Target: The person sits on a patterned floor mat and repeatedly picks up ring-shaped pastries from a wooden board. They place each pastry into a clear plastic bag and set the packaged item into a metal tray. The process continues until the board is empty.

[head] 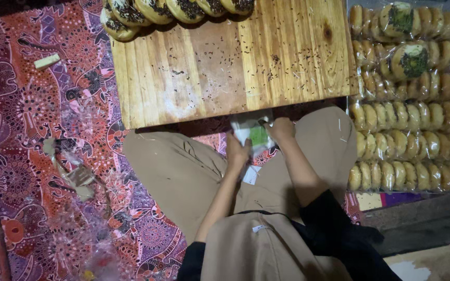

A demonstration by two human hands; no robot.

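Both my hands meet just below the near edge of a wooden board (220,67), over my lap. My left hand (237,152) and my right hand (281,128) grip a small clear plastic packet (252,131) with white and green inside. The packet sits between them, partly hidden by my fingers. A white slip (251,175) lies on my lap below the left hand. A row of round pastries with dark sprinkles (173,9) lines the board's far edge.
Rows of bagged round pastries (407,104) lie to the right of the board. A patterned red cloth (37,130) covers the floor on the left, with crumpled clear plastic (76,177) and a small pale block (47,61) on it. Sprinkle crumbs are scattered on the board.
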